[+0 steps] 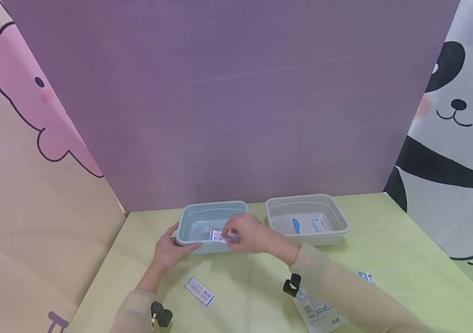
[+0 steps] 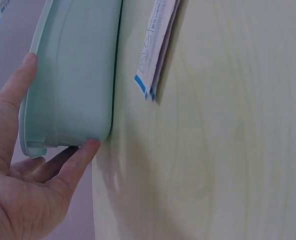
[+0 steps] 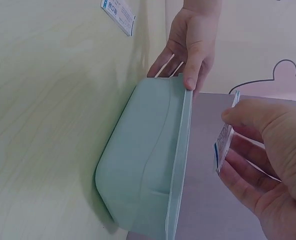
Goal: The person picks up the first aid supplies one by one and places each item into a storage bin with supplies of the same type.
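My right hand (image 1: 244, 233) pinches a small white adhesive bandage packet (image 1: 218, 236) with purple-blue print, over the front rim of the light blue-green plastic bin (image 1: 211, 249). In the right wrist view the packet (image 3: 224, 139) sits between thumb and fingers, above the bin's opening. My left hand (image 1: 171, 249) holds the bin's left end, thumb along the rim and fingers against the outer wall, as the left wrist view also shows. A small pale item (image 1: 207, 230) lies inside the bin. Another bandage packet (image 1: 200, 292) lies on the table in front.
A grey bin (image 1: 275, 202) to the right contains a white-and-blue packet (image 1: 309, 225) with "Surgical" lettering. A similar packet (image 1: 317, 312) lies on the table (image 1: 244, 296), partly under my right sleeve. A purple panel (image 1: 240, 101) rises behind the bins, with printed panels at both sides.
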`<state>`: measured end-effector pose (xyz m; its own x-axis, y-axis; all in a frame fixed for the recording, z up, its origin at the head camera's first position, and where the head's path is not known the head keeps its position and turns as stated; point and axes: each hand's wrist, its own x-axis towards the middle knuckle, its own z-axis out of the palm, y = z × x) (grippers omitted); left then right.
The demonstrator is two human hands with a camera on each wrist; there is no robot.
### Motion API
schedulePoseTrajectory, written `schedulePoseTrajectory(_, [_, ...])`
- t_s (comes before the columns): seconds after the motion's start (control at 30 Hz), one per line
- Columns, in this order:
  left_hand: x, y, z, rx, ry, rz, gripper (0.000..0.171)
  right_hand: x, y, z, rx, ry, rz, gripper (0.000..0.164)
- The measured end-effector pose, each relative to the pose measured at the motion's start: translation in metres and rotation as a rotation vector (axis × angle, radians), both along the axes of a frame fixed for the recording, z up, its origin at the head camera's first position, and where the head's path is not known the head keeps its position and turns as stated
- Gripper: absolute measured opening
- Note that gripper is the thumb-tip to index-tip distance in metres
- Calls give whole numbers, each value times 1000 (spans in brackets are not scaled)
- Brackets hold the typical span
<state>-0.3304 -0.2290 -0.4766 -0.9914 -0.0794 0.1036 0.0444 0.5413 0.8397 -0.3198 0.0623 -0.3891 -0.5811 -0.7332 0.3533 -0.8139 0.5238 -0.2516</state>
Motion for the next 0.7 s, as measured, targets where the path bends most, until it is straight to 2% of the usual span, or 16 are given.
schedulePoseTrajectory(0.4, [3, 1, 3, -1, 3, -2, 108, -10, 1, -6, -54, 63, -62, 15])
schedulePoseTrajectory(0.7, [3, 1, 1, 39, 5, 2, 106, -15, 0, -11, -51, 95, -83, 13])
